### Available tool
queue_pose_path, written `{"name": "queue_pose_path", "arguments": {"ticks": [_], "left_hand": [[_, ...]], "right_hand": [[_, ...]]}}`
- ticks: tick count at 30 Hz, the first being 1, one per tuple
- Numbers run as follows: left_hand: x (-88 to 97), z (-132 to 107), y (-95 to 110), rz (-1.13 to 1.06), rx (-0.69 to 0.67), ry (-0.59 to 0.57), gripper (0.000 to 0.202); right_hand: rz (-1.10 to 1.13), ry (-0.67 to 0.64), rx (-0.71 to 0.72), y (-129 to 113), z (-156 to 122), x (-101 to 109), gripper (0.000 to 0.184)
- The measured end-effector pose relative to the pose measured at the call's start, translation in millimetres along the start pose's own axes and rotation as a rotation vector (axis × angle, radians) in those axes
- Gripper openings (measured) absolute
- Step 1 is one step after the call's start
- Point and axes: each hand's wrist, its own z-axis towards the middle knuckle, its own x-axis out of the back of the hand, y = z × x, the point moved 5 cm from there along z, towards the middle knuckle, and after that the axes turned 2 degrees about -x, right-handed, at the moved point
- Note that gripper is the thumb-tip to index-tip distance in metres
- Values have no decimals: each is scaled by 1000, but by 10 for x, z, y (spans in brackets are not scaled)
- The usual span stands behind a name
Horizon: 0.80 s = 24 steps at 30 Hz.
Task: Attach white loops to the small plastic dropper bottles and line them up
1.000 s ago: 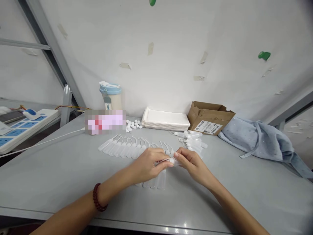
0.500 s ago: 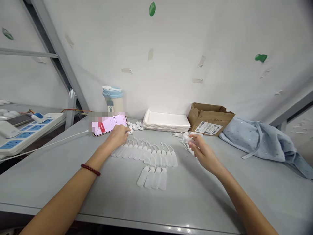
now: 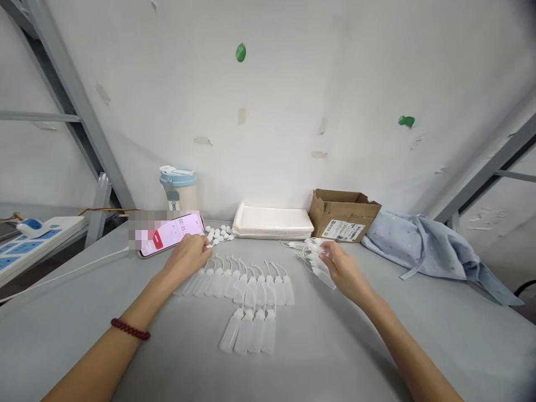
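My left hand point(image 3: 187, 255) reaches to the back left, fingers curled down and tips hidden, just short of a small heap of white caps point(image 3: 218, 234) and next to a phone point(image 3: 170, 234). My right hand point(image 3: 341, 267) lies on a loose pile of small clear bottles point(image 3: 310, 249), fingers closed round one of them. Between the hands lies a long row of small squeeze bottles with bent spouts point(image 3: 240, 282). A shorter row of the same bottles point(image 3: 249, 330) lies nearer to me.
On the grey table point(image 3: 335, 346), along the wall, stand a blue-lidded cup point(image 3: 179, 187), a stack of white trays point(image 3: 272, 220) and an open cardboard box point(image 3: 343, 215). A blue cloth point(image 3: 422, 251) lies at right. A power strip point(image 3: 37, 237) sits at far left.
One second ago both hands met over a bottle at the table's middle. They have parted: the left went to the caps by the phone, the right to the loose bottle pile.
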Motion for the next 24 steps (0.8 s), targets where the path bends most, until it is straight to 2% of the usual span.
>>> {"name": "queue_pose_path", "arguments": {"ticks": [6, 12, 17, 21, 24], "left_hand": [[76, -58, 143, -74, -9, 34, 24], [83, -71, 219, -124, -13, 30, 31], [100, -98, 287, -184, -8, 26, 34], [117, -130, 324, -256, 3, 40, 33], [122, -156, 372, -318, 13, 24, 35]], "right_hand": [[-21, 113, 60, 67, 61, -47, 19], [-19, 162, 71, 149, 196, -110, 25], [31, 186, 114, 26, 135, -31, 26], [126, 77, 188, -271, -32, 37, 20], [295, -184, 179, -488, -141, -28, 18]]}}
